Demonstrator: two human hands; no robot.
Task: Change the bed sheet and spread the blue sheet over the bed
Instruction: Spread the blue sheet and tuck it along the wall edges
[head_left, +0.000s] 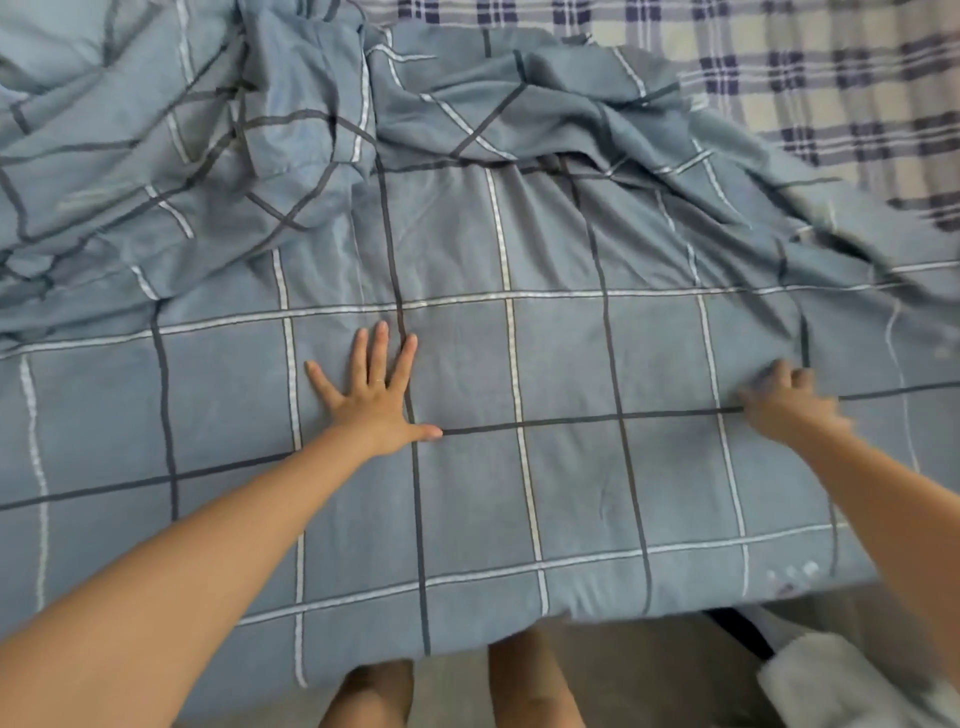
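Two hands, left hand (375, 400), right hand (789, 402), blue sheet (561, 353)

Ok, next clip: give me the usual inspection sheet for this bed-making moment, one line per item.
Surface: bed, with a plaid under-sheet exposed at the far right.
Job's things: blue sheet lies flat along the near edge, bunched and wrinkled at the far left and centre.
Clutter: white cloth at the lower right, off the bed.
Grip: left hand flat, fingers spread on the sheet; right hand blurred, on the sheet.
Cables: nothing seen.
Surroundings: floor and the person's legs below the bed edge.
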